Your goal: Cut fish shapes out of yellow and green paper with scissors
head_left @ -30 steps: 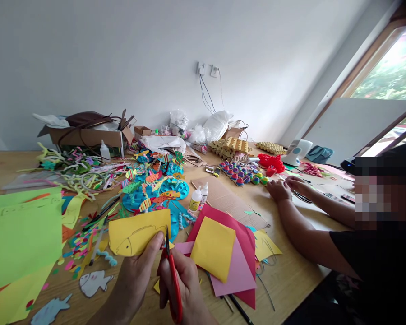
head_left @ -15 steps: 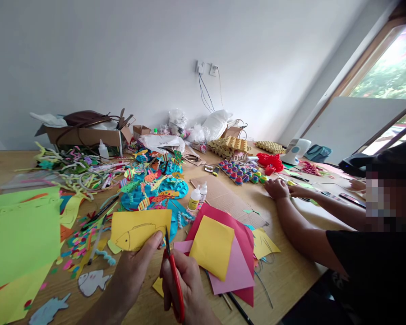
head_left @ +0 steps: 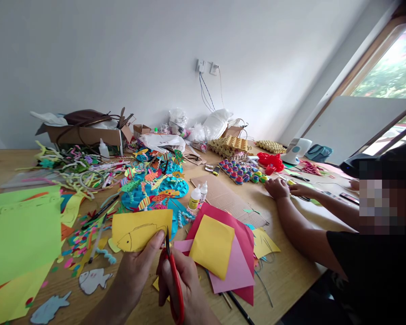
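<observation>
Between the thumb and fingers of my left hand point(head_left: 137, 266) is a yellow sheet of paper point(head_left: 138, 223) with a fish outlined on it in dark lines. My right hand point(head_left: 184, 280) grips red-handled scissors point(head_left: 176, 284), their dark blades pointing up at the paper's right edge, by the fish's tail. How far the blades are parted I cannot tell. Below my left forearm lie a pale fish cutout point(head_left: 94, 280) and a grey-blue one point(head_left: 50, 308). Right of the scissors, a yellow square point(head_left: 212, 246) rests on pink and red sheets point(head_left: 235, 266).
Green paper point(head_left: 20, 239) covers the left side. Ahead are glue bottles point(head_left: 194, 197), colourful paper fish on blue pieces point(head_left: 159, 183), cardboard point(head_left: 230, 198) and egg cartons point(head_left: 232, 146). A co-worker's arms point(head_left: 301, 221) reach over the table from the right.
My right hand and the scissors have shifted very slightly beside the paper's edge. The paper stays in my left hand, almost still.
</observation>
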Action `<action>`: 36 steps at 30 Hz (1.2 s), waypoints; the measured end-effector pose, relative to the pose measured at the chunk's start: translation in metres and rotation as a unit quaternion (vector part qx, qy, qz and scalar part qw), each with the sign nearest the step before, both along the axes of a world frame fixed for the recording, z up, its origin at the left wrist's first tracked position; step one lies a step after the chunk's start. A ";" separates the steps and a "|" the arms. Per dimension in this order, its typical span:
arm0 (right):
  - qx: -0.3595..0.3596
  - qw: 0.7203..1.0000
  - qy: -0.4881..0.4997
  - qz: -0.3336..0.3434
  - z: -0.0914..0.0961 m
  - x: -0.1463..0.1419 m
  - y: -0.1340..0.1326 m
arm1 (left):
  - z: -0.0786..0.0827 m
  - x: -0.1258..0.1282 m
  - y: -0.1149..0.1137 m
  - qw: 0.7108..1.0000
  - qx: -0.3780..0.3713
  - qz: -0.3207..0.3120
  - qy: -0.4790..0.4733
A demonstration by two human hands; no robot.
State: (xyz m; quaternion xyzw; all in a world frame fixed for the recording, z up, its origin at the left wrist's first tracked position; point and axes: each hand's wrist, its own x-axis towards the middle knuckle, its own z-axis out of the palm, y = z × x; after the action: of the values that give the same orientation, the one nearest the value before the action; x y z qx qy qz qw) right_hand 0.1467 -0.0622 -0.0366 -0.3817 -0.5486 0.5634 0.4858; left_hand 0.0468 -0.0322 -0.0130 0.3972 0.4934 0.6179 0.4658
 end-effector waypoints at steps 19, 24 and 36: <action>-0.022 1.000 -0.010 -0.007 0.006 0.001 0.003 | 0.003 0.001 -0.001 0.999 0.020 -0.006 0.030; -0.027 0.999 -0.024 -0.007 0.010 0.002 0.001 | 0.000 -0.001 -0.001 0.999 0.024 -0.004 0.046; -0.037 0.999 -0.028 -0.004 0.009 0.004 0.000 | -0.009 -0.005 0.000 0.999 0.034 -0.032 -0.013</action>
State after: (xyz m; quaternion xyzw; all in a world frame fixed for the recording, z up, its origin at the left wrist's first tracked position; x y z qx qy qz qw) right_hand 0.1511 -0.0618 -0.0281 -0.4167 -0.5396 0.5703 0.4581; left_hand 0.0416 -0.0323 -0.0219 0.4202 0.4534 0.6241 0.4778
